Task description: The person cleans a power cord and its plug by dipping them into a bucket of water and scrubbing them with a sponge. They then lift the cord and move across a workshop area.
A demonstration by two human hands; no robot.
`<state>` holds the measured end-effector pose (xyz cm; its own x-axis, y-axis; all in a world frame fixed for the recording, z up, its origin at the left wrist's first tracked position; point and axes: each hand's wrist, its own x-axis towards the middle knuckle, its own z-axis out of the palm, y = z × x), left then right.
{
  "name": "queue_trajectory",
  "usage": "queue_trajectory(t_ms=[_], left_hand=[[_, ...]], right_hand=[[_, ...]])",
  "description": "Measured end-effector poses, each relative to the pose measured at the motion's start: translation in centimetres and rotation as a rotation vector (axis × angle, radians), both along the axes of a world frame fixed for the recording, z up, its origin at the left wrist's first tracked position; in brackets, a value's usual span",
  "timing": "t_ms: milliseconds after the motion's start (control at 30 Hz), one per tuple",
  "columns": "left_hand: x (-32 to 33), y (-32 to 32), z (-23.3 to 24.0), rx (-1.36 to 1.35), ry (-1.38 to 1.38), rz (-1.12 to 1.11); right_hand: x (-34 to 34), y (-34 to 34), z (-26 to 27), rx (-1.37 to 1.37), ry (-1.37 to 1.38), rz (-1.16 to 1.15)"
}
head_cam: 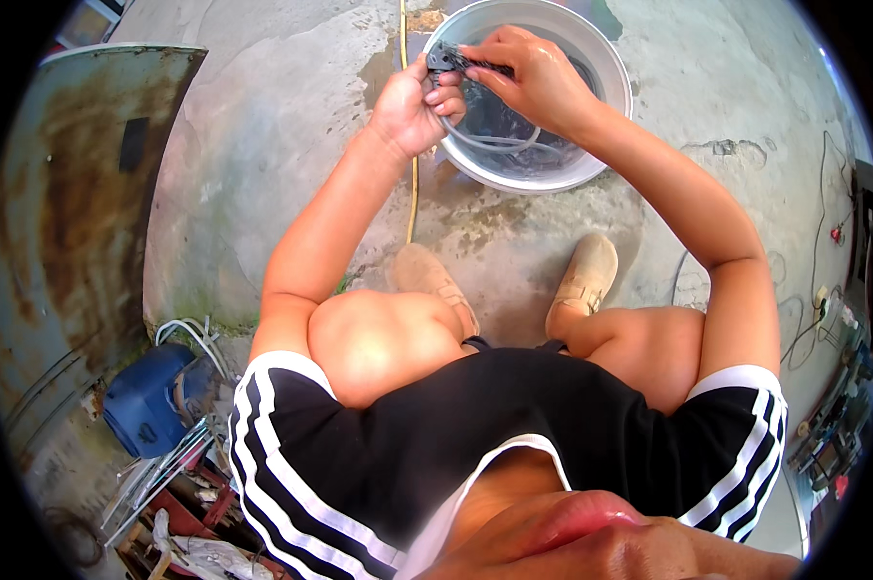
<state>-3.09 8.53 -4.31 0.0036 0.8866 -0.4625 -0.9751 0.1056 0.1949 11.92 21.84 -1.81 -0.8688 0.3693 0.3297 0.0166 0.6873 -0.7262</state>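
Observation:
My left hand [416,109] grips a dark grey plug-like fitting [442,58] over the left rim of a round white tub [620,76]. From the fitting a grey cable [502,147] loops down into the tub. Between the fingers of my right hand [534,69] is a small dark brush [491,65]; its bristles appear to meet the fitting. Water [491,112] lies in the tub, and the skin of my right hand looks wet. My fingers partly hide both the brush and the fitting.
A yellow hose [413,196] runs along the concrete floor [277,145] left of the tub. At far left stands a rusty metal panel [81,181], with a blue plastic container [146,399] and scrap rods [164,471] below it. Thin cables [817,239] trail at right.

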Motion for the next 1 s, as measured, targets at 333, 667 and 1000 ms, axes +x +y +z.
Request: queue_trajectory(t_ms=[333,667,1000], left_hand=[[0.4,-0.6,0.9,-0.094,0.249,0.054],[2.8,-0.8,2.8,-0.319,0.907,-0.174],[-0.1,-3.0,3.5,-0.293,0.957,-0.060]], right_hand=[[-0.4,2.3,-1.6,-0.044,-0.182,0.006],[-4.1,3.0,-1.2,-0.577,-0.040,0.079],[-1.8,7.9,-5.4,0.075,-0.398,-0.030]])
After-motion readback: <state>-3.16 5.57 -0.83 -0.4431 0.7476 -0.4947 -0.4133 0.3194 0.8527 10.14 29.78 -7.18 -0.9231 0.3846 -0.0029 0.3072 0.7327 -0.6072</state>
